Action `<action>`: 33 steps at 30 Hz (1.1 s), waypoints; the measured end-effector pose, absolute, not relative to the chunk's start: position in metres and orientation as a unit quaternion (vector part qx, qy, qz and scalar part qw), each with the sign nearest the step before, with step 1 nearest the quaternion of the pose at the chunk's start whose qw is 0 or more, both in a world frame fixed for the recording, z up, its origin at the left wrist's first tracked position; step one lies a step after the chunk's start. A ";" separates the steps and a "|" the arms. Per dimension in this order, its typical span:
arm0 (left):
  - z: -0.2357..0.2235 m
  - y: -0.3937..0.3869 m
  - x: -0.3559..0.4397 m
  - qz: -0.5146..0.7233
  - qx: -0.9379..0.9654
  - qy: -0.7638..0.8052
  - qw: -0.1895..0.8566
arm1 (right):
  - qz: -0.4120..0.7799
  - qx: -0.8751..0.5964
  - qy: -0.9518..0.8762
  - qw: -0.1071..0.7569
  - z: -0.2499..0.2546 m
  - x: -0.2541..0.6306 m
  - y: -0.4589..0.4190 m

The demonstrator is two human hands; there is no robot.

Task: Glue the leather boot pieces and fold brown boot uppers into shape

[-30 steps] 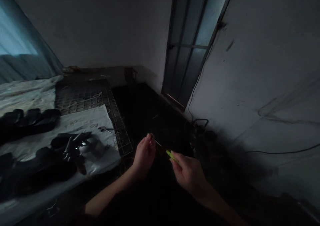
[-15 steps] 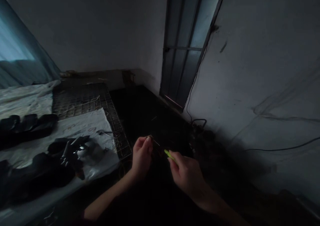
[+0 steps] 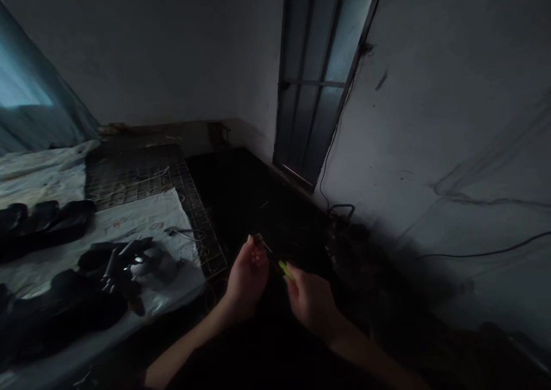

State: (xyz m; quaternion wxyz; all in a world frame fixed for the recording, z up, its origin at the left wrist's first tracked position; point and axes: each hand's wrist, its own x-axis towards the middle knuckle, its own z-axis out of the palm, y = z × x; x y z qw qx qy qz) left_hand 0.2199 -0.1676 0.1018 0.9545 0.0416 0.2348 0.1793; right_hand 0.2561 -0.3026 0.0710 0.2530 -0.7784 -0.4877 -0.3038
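Far left of the fingers, dark, rounded items sit on a pale cloth in very dim light, with silvery metal pieces nearer the left wrist and a curved metal tool towards the cloth's edge. Wire mesh shows beyond that cloth, ahead and left of the fingertips. Now the left hand, and here's the change: it has turned a little, thumb up and the other fingers curled into clearer view, pinching a small piece at the tips, too dark to make out. Just right of that pinch, a thin shaft slants down towards the bright green handle, and whether its tip touches the piece, I can't tell. The right hand has its fingers closed round that handle, and it has come in closer, so the gap between the hands is narrower and the shaft lies more tightly against the left fingertips. Both grips look closed and steady, held over the dark floor rather than over the cloth. Off right and ahead of the right fingers, a dark object with a looped handle stands near the wall.
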 end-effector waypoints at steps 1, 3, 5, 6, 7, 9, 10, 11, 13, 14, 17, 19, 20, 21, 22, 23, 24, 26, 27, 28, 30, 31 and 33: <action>0.102 -0.167 0.220 0.171 0.029 0.235 0.956 | -0.302 -0.780 -0.485 0.256 0.069 0.256 -0.302; 0.102 -0.167 0.221 0.163 0.016 0.231 0.959 | -0.292 -0.786 -0.476 0.265 0.065 0.256 -0.300; 0.101 -0.167 0.221 0.161 0.014 0.226 0.961 | -0.283 -0.791 -0.468 0.273 0.060 0.256 -0.300; 0.101 -0.167 0.221 0.160 0.013 0.226 0.961 | -0.280 -0.793 -0.466 0.275 0.058 0.256 -0.299; 0.100 -0.167 0.221 0.157 0.012 0.230 0.960 | -0.277 -0.794 -0.466 0.276 0.056 0.256 -0.299; 0.100 -0.167 0.221 0.151 0.009 0.246 0.957 | -0.272 -0.795 -0.464 0.279 0.055 0.255 -0.299; 0.100 -0.167 0.220 0.149 0.008 0.257 0.955 | -0.273 -0.794 -0.465 0.279 0.055 0.255 -0.299; 0.100 -0.167 0.220 0.149 0.006 0.267 0.952 | -0.277 -0.793 -0.466 0.279 0.056 0.255 -0.298; 0.099 -0.169 0.220 0.147 0.004 0.288 0.946 | -0.294 -0.790 -0.465 0.272 0.059 0.258 -0.298; 0.098 -0.170 0.220 0.142 0.004 0.300 0.943 | -0.306 -0.791 -0.459 0.266 0.062 0.260 -0.297; 0.096 -0.174 0.220 0.111 0.010 0.336 0.935 | -0.323 -0.805 -0.425 0.257 0.071 0.269 -0.297; 0.095 -0.174 0.220 0.106 0.012 0.344 0.933 | -0.302 -0.809 -0.422 0.276 0.077 0.272 -0.300; 0.095 -0.174 0.219 0.113 0.011 0.341 0.933 | -0.281 -0.807 -0.430 0.293 0.080 0.272 -0.302; 0.094 -0.172 0.219 0.123 0.011 0.337 0.933 | -0.257 -0.802 -0.441 0.311 0.082 0.271 -0.304; 0.094 -0.171 0.219 0.133 0.012 0.333 0.934 | -0.232 -0.796 -0.451 0.330 0.085 0.269 -0.307; 0.094 -0.169 0.219 0.140 0.015 0.328 0.934 | -0.207 -0.791 -0.459 0.347 0.087 0.267 -0.310; 0.093 -0.168 0.218 0.143 0.017 0.321 0.936 | -0.186 -0.787 -0.465 0.361 0.089 0.265 -0.312; 0.092 -0.166 0.218 0.139 0.022 0.302 0.943 | -0.158 -0.780 -0.473 0.378 0.092 0.261 -0.316; 0.091 -0.166 0.217 0.133 0.023 0.291 0.947 | -0.150 -0.778 -0.475 0.382 0.094 0.259 -0.317; 0.090 -0.166 0.217 0.126 0.024 0.281 0.951 | -0.145 -0.776 -0.479 0.385 0.097 0.258 -0.317; 0.090 -0.166 0.217 0.117 0.026 0.270 0.955 | -0.139 -0.772 -0.485 0.386 0.101 0.258 -0.317; 0.090 -0.167 0.217 0.115 0.027 0.265 0.957 | -0.133 -0.772 -0.487 0.385 0.103 0.257 -0.316; 0.091 -0.167 0.217 0.115 0.032 0.259 0.959 | -0.115 -0.776 -0.487 0.385 0.107 0.257 -0.315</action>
